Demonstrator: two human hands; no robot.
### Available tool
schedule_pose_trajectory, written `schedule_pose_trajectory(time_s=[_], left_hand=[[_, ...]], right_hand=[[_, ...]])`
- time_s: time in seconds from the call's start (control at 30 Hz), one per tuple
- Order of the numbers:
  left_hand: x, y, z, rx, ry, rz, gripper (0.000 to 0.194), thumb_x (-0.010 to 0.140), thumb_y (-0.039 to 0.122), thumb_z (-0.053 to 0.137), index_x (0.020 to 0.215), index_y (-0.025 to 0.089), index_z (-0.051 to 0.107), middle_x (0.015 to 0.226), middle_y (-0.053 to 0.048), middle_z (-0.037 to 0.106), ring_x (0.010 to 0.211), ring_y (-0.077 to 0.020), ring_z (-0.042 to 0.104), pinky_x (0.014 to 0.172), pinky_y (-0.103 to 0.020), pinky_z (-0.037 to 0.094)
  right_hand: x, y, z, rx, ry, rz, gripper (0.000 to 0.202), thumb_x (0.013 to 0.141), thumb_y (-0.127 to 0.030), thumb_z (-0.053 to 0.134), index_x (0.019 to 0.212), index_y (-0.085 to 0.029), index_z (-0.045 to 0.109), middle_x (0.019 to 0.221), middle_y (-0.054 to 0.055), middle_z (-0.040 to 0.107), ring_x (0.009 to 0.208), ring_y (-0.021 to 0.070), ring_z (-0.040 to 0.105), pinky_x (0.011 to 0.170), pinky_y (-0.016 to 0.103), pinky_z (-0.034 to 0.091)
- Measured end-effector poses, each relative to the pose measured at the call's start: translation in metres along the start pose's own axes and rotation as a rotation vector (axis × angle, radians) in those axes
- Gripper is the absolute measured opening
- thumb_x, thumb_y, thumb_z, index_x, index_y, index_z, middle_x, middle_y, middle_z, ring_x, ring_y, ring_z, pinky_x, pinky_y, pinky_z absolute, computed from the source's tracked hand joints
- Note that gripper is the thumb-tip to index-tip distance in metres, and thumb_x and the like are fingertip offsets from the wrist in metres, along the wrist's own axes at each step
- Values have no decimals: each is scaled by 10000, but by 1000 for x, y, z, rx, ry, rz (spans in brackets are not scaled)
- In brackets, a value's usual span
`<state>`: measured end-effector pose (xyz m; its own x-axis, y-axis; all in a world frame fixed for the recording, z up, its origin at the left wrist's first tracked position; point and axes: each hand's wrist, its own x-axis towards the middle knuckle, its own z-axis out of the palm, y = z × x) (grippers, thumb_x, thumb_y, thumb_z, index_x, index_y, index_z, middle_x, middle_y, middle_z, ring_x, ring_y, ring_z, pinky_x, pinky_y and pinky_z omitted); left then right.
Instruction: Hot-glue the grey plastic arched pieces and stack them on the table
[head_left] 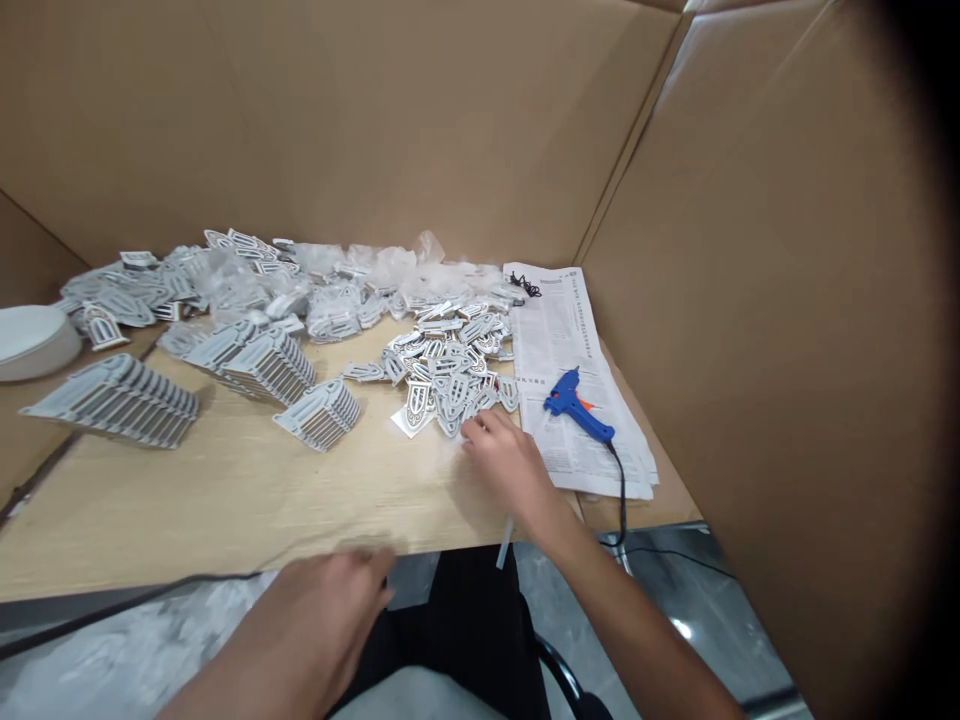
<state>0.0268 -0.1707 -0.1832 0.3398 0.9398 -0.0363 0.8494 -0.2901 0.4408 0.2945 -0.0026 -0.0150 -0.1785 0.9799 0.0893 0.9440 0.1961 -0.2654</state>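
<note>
My right hand (pixel 506 455) is at the near edge of a loose pile of small grey arch-shaped pieces (pixel 454 375) with cut-out slots. Its fingers are curled together, and what they hold, if anything, is hidden. A translucent stick (pixel 505 545), like a glue stick, pokes out below that wrist over the table edge; whether the hand holds it I cannot tell. Blurred by motion, my left hand (pixel 326 610) hovers at the front edge of the table, its fingers mostly hidden. Nearest to it on the wood stands a short stack of grey pieces (pixel 322 412).
Two larger stacks of pieces (pixel 120 400) stand at left. Plastic-bagged pieces (pixel 330 290) line the back cardboard wall (pixel 337 120). A blue glue gun (pixel 579 405) lies on newspaper (pixel 559 330), its cord (pixel 622 490) hanging off the front edge. White round container (pixel 34 342) at far left.
</note>
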Motion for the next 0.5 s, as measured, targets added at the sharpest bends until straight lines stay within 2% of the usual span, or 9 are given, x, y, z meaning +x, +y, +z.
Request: schedule_pose_trajectory(time_s=[0.07, 0.1, 0.13, 0.17, 0.23, 0.3, 0.37, 0.43, 0.5], left_hand=[[127, 55, -89, 47, 99, -29, 304, 946, 251, 683, 1243, 188, 673, 1219, -182, 720, 1227, -370, 662, 984, -450, 589], [176, 78, -124, 70, 149, -49, 311, 960, 243, 673, 1264, 178, 664, 1235, -190, 715, 1245, -371, 654, 985, -447, 592], [212, 96, -149, 92, 189, -78, 319, 972, 230, 659, 1284, 166, 656, 1255, -201, 711, 1266, -373, 644, 982, -443, 596], [235, 107, -165, 108, 210, -110, 326, 981, 213, 642, 1301, 148, 650, 1281, -218, 705, 1288, -380, 632, 976, -441, 600], [250, 116, -173, 108, 208, -126, 322, 992, 164, 594, 1301, 93, 652, 1285, -267, 704, 1313, -406, 614, 951, -453, 608], [244, 114, -165, 89, 194, -131, 316, 993, 93, 513, 1265, 56, 669, 1246, -295, 714, 1315, -420, 609, 956, -471, 608], [236, 110, -159, 52, 192, -135, 351, 981, 35, 431, 1223, 36, 685, 1224, -315, 716, 1312, -432, 609, 1007, -512, 591], [233, 108, -162, -4, 201, -132, 384, 971, 13, 377, 1189, 17, 692, 1217, -339, 707, 1316, -454, 607, 1090, -582, 545], [235, 108, -172, -84, 215, -113, 366, 984, 42, 367, 1140, 31, 697, 1187, -340, 704, 1306, -472, 614, 1141, -636, 495]], right_hand=[[0, 1, 0, -34, 7, -6, 273, 1037, -1, 599, 1105, -197, 776, 1170, 151, 773, 1148, 320, 691, 816, 393, 578], [0, 1, 0, -44, 16, -12, 273, 1039, -4, 599, 1115, -199, 773, 1174, 151, 771, 1154, 320, 683, 820, 390, 573], [0, 3, 0, -49, 27, -20, 254, 1043, -23, 615, 1138, -200, 771, 1197, 151, 769, 1178, 322, 673, 829, 389, 572], [-1, 4, 1, -50, 41, -30, 224, 1048, -53, 641, 1158, -200, 769, 1226, 152, 767, 1209, 326, 662, 839, 388, 573], [-1, 8, 4, -39, 65, -53, 164, 1046, -100, 691, 1152, -194, 775, 1253, 155, 765, 1240, 333, 649, 849, 389, 575], [-1, 14, 7, -12, 81, -79, 138, 1041, -90, 698, 1073, -189, 789, 1185, 149, 775, 1188, 323, 665, 849, 386, 573], [-1, 22, 9, 37, 96, -105, 204, 1050, -60, 665, 976, -197, 797, 1055, 123, 780, 1093, 298, 686, 860, 379, 568], [1, 31, 8, 110, 123, -125, 268, 1068, -52, 627, 955, -215, 807, 986, 93, 781, 1036, 273, 695, 886, 372, 566], [5, 40, 3, 199, 165, -135, 308, 1088, -52, 578, 999, -226, 816, 1006, 75, 792, 1026, 250, 709, 911, 362, 567]])
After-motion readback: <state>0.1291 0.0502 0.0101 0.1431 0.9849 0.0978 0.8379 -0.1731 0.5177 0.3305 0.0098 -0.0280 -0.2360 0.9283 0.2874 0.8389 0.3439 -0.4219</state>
